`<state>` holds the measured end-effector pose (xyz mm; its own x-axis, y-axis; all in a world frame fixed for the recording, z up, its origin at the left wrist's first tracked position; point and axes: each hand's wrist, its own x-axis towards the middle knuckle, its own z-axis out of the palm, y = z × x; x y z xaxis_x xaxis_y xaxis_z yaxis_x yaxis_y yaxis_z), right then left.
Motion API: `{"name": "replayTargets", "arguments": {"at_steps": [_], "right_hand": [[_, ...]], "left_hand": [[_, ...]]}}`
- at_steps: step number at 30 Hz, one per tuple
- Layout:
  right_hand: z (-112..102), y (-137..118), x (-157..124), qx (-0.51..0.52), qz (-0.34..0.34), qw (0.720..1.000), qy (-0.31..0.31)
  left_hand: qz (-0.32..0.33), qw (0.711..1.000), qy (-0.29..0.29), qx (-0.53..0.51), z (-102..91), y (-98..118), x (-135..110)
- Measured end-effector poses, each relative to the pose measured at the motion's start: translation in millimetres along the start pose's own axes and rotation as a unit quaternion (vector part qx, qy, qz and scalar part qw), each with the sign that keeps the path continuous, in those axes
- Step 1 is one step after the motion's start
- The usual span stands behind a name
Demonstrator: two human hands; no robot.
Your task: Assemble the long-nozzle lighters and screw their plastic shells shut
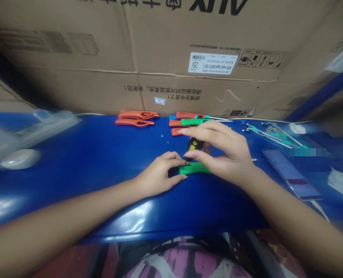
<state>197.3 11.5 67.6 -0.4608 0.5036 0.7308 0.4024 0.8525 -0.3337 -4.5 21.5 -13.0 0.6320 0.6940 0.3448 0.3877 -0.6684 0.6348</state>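
Note:
My right hand [230,148] grips a short screwdriver [195,145] with a black and yellow handle, the shaft pointing down. Its tip meets the end of a green lighter handle [198,168] that lies on the blue table. From the left, my left hand [156,173] pinches that same end between thumb and fingers. My right hand hides the far end of the green handle. Just beyond my hands lie several assembled stick lighters [188,122] in orange and green, some with metal tubes, partly covered by my right fingers.
Orange lighter shells [135,118] lie at the back, before a large cardboard box [102,46]. At right are metal rods with green parts [271,135] and a phone [293,173] with a cable. A white rounded object [21,159] sits at left on the blue table [107,154].

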Motion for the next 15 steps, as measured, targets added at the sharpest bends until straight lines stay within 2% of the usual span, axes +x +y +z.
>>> {"name": "replayTargets", "arguments": {"at_steps": [3,5,9,13,15], "right_hand": [[-0.5,0.8,0.2,0.075,0.042,0.996,-0.035],[-1.6,1.7,0.7,0.103,0.052,0.993,-0.037],[-3.4,3.2,1.4,0.052,0.015,0.999,-0.002],[-0.8,0.8,0.4,0.03,-0.008,0.999,-0.011],[2.3,-1.2,-0.9,0.046,0.011,0.999,-0.022]], "left_hand": [[0.004,1.0,-0.001,-0.001,-0.6,0.3,-0.1],[0.002,1.0,-0.002,0.003,-0.6,-0.3,-0.4],[0.004,1.0,-0.003,0.002,0.8,-2.1,-0.8],[0.011,1.0,-0.006,0.004,2.2,-3.3,-0.8],[0.009,1.0,-0.006,0.005,2.2,-3.0,-0.8]]}}
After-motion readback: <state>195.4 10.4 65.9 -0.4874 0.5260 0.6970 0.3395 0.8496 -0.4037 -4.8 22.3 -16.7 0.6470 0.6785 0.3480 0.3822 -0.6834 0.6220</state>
